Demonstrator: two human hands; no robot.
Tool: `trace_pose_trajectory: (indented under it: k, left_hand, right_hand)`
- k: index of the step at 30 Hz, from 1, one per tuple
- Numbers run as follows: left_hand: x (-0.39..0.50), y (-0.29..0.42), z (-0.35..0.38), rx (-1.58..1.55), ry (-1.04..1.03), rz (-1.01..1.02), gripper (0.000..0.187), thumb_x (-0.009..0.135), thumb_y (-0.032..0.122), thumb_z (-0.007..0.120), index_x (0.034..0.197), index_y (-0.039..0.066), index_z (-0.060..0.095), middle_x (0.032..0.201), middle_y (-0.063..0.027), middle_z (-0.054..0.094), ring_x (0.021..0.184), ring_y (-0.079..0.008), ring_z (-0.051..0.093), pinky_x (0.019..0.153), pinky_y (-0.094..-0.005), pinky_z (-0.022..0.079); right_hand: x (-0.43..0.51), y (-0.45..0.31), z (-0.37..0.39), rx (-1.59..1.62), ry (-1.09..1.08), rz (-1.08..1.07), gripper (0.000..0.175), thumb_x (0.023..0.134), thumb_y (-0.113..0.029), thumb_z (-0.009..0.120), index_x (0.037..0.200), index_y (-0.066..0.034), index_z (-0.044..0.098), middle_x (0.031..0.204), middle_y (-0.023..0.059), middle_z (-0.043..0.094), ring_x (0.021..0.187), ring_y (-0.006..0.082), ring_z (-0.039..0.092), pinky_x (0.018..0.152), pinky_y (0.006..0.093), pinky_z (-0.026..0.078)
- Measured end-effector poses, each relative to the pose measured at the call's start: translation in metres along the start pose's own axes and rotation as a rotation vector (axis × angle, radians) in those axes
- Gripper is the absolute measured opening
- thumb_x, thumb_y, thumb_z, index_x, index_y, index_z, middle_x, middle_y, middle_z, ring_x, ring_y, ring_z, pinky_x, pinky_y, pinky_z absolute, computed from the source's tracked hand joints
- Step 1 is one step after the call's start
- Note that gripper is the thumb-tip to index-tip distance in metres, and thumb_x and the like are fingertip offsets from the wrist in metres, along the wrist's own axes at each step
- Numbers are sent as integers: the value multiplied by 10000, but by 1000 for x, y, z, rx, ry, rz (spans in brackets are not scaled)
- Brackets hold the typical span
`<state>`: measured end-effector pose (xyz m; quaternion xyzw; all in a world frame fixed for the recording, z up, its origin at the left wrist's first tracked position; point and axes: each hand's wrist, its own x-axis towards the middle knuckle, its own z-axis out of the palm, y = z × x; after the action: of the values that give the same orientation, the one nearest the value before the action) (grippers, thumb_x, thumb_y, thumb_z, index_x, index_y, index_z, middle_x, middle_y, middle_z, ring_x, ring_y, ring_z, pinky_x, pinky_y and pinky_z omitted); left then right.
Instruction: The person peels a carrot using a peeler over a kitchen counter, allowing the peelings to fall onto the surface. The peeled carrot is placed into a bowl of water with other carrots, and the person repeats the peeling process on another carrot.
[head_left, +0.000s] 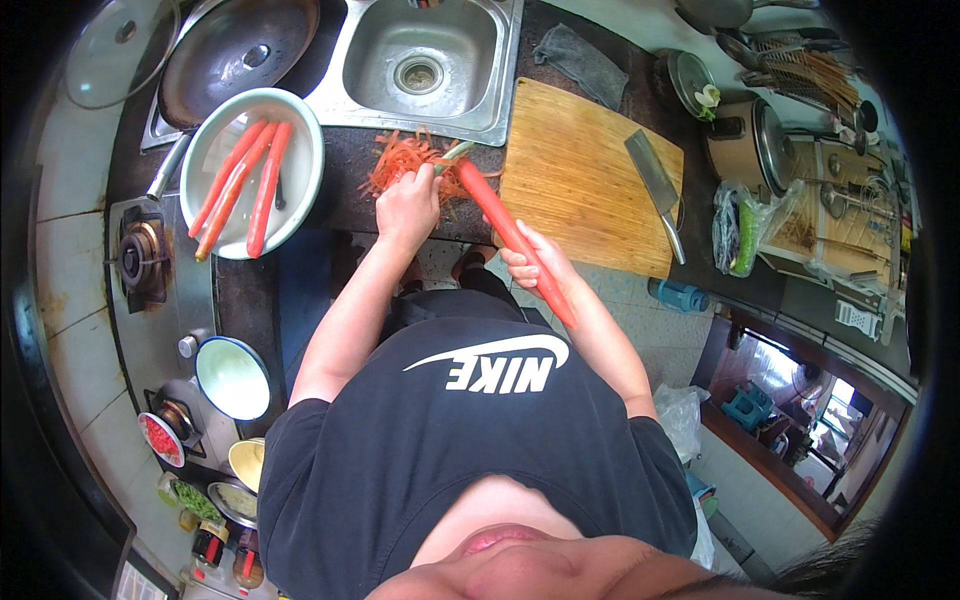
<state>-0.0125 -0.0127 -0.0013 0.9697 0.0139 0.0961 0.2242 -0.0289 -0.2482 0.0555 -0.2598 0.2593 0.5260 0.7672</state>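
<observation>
A long peeled carrot (499, 214) slants over the counter's front edge. My right hand (544, 259) is closed around its middle, with the tapered end lying over my forearm. My left hand (409, 206) is at the thick end, its fingers pinching something greenish, perhaps a peeler's handle; the fingers partly hide it. Beneath and behind that hand lies a heap of orange carrot peelings (405, 159). To the left, a white basin (319, 176) holds several carrots (266, 195) and a dark-handled item.
A wooden cutting board (585, 172) with a cleaver (652, 176) on it lies at the right. Behind the peelings is a steel sink (484, 124). A wok (240, 56), a gas stove (172, 277) and an enamel bowl (232, 377) stand left; a bagged cucumber (746, 229) lies far right.
</observation>
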Motion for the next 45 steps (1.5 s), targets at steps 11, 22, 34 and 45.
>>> trace_pose_trajectory:
  k: [11,22,34,45]
  left_hand:
    - [1,-13,3,-2250,-775,-1104,314,982,333,381,976,59,536,610,-48,465,490,-174,454,468,-289,393]
    - [-29,47,-27,-556,-67,-8,143,910,217,537,862,83,533,625,-61,521,507,-180,556,488,-335,458]
    - [-3,-13,1,25,-22,-151,212,925,293,500,885,88,532,721,-129,629,641,-314,650,545,-432,517]
    - [-6,2,-4,-1443,-309,-728,247,982,288,423,915,68,514,626,-2,497,433,-96,441,391,-232,350]
  right_hand:
    - [-17,-2,13,-113,-75,-102,506,989,-478,341,1412,-200,313,628,-5,426,395,44,367,338,166,311]
    - [-7,3,35,-465,159,-252,456,981,-365,451,1397,-219,335,652,10,484,421,75,437,387,197,374]
    - [-24,9,28,-473,131,-138,389,1003,-364,378,1338,-167,375,600,-3,419,364,56,350,335,191,311]
    - [-10,17,11,-207,145,-198,355,986,-354,421,1261,-131,429,749,19,506,554,89,481,459,201,410]
